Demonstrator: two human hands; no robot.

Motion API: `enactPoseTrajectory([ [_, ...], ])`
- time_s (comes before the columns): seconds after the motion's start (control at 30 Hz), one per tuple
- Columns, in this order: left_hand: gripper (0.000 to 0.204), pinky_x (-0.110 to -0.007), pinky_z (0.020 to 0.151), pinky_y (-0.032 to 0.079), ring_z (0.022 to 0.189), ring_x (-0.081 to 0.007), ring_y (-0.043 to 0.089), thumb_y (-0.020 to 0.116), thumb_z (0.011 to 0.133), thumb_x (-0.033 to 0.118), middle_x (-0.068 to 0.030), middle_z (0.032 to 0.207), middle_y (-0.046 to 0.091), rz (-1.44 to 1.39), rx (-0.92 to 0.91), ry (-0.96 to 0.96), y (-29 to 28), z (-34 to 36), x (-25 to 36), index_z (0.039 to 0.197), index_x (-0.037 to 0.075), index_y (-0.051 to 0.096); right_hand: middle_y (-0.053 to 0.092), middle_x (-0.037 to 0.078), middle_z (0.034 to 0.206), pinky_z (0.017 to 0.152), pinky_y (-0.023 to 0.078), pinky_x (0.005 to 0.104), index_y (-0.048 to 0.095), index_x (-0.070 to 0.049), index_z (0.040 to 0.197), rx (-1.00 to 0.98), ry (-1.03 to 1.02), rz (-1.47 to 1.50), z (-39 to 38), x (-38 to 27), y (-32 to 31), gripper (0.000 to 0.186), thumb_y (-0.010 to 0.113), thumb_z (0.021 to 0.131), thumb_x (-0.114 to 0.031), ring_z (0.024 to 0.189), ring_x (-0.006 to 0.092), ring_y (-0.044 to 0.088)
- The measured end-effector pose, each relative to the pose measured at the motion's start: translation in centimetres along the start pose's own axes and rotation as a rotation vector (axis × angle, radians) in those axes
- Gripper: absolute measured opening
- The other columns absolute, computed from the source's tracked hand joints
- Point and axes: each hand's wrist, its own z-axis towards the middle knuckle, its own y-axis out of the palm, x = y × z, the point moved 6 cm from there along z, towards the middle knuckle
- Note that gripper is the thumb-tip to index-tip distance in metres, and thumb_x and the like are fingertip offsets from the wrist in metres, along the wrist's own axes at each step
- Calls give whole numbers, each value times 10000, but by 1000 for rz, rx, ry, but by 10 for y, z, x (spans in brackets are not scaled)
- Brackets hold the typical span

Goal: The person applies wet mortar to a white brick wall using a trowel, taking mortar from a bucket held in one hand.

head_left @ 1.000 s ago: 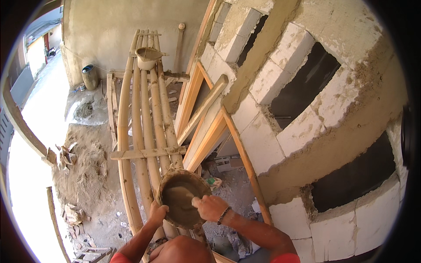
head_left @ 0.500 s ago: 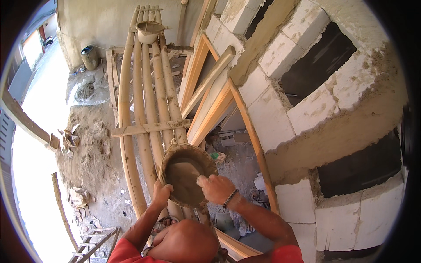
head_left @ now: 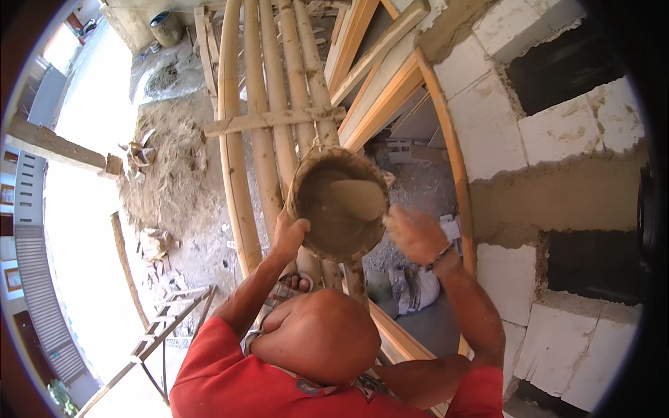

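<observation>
Your left hand (head_left: pixel 291 235) is clamped on the near left rim of the bucket (head_left: pixel 301 174). Your right hand (head_left: pixel 416 235), blurred by motion, is closed on the trowel (head_left: pixel 359 198) at the bucket's right edge; the handle is hidden. The blade lies inside, over grey mortar (head_left: pixel 327 226). The bucket sits over the poles (head_left: pixel 238 188), just beyond your knee (head_left: pixel 326 334) and on the near side of the crosspiece (head_left: pixel 268 122). The block wall (head_left: pixel 557 355) stands to your right.
</observation>
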Motion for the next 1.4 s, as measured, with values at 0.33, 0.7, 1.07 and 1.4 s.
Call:
enactPoseTrajectory([
  [0.33, 590, -326, 874, 527, 969, -221, 653, 572, 740, -22, -135, 1089, 694, 183, -12, 74, 35, -22, 31, 1329, -57, 548, 682, 194, 893, 770, 561, 512, 652, -57, 1046, -177, 30, -201, 3, 36, 42, 230, 643, 898, -232, 880, 416, 685],
  [0.7, 546, -330, 799, 534, 879, -211, 646, 583, 746, -17, -118, 1002, 690, 202, 24, 25, 22, -26, 23, 1289, -60, 562, 710, 200, 882, 715, 549, 489, 642, -36, 1134, 190, 38, 409, -45, 14, 93, 377, 730, 911, -326, 834, 409, 696],
  [1.07, 479, -308, 838, 514, 913, -187, 624, 553, 728, -6, -64, 1019, 654, 59, -59, -15, 11, -1, 0, 1204, -39, 603, 700, 220, 916, 748, 548, 459, 631, -7, 1154, 171, 145, 469, -68, 21, 30, 397, 772, 886, -264, 868, 406, 697],
  [1.4, 444, -294, 724, 503, 818, -165, 594, 560, 713, -29, -55, 956, 649, 27, -42, 16, 1, 0, -3, 1153, -51, 621, 649, 173, 874, 730, 511, 404, 567, -15, 1102, 72, 28, 529, -91, -16, -138, 401, 807, 840, -200, 783, 354, 648],
])
